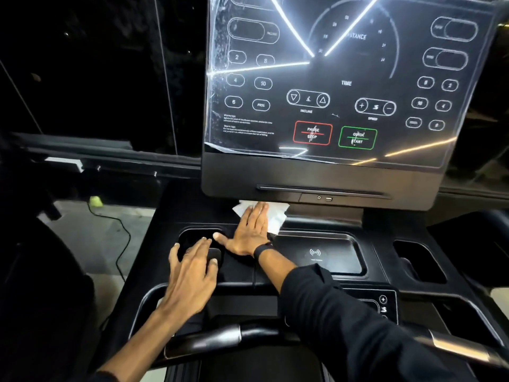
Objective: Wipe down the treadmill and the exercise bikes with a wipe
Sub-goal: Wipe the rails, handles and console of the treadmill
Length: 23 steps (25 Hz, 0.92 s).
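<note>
A white wipe point(276, 216) lies on the black treadmill console deck point(239, 271), just under the lower edge of the display panel point(344, 86). My right hand point(250, 232) presses flat on the wipe with straight, spread fingers, covering its left part. My left hand point(192, 274) rests on the deck to the left with its fingers extended, their tips over the left cup holder point(197, 238) and a small dark oval object. The display is dark and glossy, with printed buttons and light reflections.
A recessed phone tray point(322, 255) sits right of my right hand, and another cup holder point(418, 260) lies further right. Metal-capped handlebars point(220, 339) cross the front. A black cable point(121, 238) and a yellow-green object point(95, 201) lie on the floor at left.
</note>
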Motion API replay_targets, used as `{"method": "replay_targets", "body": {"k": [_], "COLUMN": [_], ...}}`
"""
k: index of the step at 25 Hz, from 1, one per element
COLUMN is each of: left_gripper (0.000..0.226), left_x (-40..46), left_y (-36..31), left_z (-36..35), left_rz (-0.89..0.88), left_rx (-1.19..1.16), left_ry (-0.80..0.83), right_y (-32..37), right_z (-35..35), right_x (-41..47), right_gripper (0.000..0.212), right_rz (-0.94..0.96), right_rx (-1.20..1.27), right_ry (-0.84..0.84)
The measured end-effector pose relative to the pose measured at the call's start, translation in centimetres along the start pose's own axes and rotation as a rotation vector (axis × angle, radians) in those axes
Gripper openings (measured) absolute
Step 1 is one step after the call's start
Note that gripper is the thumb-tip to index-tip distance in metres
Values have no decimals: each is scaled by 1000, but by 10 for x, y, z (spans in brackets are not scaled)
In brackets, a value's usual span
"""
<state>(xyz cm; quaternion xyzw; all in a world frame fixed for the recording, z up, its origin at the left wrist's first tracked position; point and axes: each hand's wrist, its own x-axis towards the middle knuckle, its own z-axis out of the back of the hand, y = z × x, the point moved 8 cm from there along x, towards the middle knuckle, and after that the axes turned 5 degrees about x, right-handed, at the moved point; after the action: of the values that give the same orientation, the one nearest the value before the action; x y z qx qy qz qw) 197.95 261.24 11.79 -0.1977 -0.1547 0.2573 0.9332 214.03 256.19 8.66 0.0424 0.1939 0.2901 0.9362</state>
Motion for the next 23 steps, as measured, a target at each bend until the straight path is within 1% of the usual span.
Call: {"method": "replay_targets", "body": {"k": [1, 3, 4, 6, 8, 10, 11, 12, 14, 15, 17, 18, 19, 20, 21, 22, 23], "left_gripper": [65, 65, 65, 62, 52, 50, 50, 49, 48, 48, 46, 45, 44, 42, 41, 39, 37], "left_x": [0, 2, 2, 1, -1, -4, -6, -7, -10, -12, -16, -18, -19, -20, -22, -25, -28], "left_y": [-3, -11, -15, -25, -36, -47, -52, -55, -60, -63, -69, -74, -79, -84, -91, -99, -108], "left_z": [1, 1, 1, 1, 0, 2, 3, 4, 4, 3, 2, 2, 1, 2, 2, 3, 5], "left_rz": [-11, -34, -46, -70, -103, -140, -154, -167, -191, -199, -218, -227, -234, -240, -250, -263, -280], "left_rx": [-8, -25, -33, -46, -65, -85, -94, -102, -112, -120, -153, -178, -203, -225, -247, -273, -304], "left_ry": [-2, 1, 5, 14, 21, 14, 6, -1, 3, 5, 3, 3, -1, -7, -10, -18, -24], "right_y": [-8, -32, -47, -88, -139, -193, -215, -228, -226, -216, -194, -185, -177, -172, -169, -167, -165], "right_z": [-2, -5, -1, 13, 26, 32, 34, 36, 48, 53, 62, 66, 69, 67, 63, 59, 61], "right_x": [-4, -14, -21, -32, -39, -49, -54, -60, -75, -80, -87, -92, -96, -100, -107, -116, -129], "right_gripper": [120, 112, 108, 103, 104, 104, 99, 88, 53, 40, 30, 23, 13, 14, 23, 24, 21], "right_rz": [25, 54, 47, -21, -153, -350, -425, -456, -392, -329, -233, -198, -149, -109, -75, -34, 9], "right_rx": [-23, -51, -55, -51, -41, -34, -54, -103, -211, -221, -166, -101, 17, 218, 470, 705, 871], "right_ry": [26, 137, 179, 199, 137, 34, -14, -60, -169, -217, -292, -329, -361, -376, -357, -344, -366]}}
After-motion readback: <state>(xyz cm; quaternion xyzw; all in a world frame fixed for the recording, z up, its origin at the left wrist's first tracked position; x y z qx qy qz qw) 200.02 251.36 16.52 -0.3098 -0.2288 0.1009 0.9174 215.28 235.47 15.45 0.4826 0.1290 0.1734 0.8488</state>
